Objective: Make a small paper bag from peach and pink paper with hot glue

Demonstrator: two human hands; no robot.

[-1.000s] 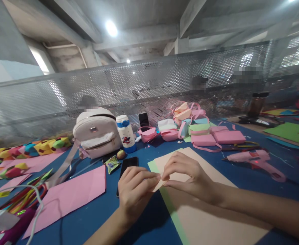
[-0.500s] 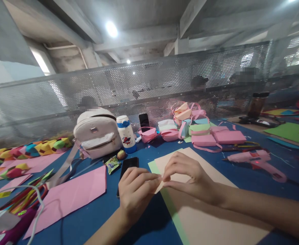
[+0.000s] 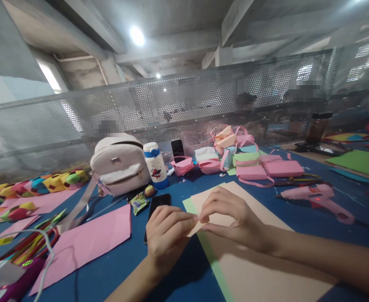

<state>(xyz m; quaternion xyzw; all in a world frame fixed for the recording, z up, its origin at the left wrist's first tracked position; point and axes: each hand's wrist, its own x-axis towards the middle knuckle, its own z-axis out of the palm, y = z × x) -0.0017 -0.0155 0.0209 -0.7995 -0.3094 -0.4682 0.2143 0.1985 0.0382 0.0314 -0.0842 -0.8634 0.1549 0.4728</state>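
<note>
Between my fingers is a small piece of peach paper (image 3: 194, 230), mostly covered by the hands. My left hand (image 3: 170, 235) closes on its left side, fingers pressed together. My right hand (image 3: 235, 216) pinches the other end with thumb and fingertips, and a curled edge shows there. Both hands are held close together over the near-left edge of a large peach paper sheet (image 3: 260, 268), which lies on a green sheet (image 3: 216, 264). Beside my left hand a black phone (image 3: 159, 202) lies flat, partly covered by it.
A pink glue gun (image 3: 316, 197) with a lit red light lies at the right. Small pink paper bags (image 3: 250, 173) stand behind the sheets. Further left are a white backpack (image 3: 120, 165), a bottle (image 3: 156, 165), a wrapped snack (image 3: 139, 203) and pink paper (image 3: 90, 243).
The peach paper piece has tilted slightly between my fingers, and its curled edge shows more at the right fingertips. Both hands stay nearly in place.
</note>
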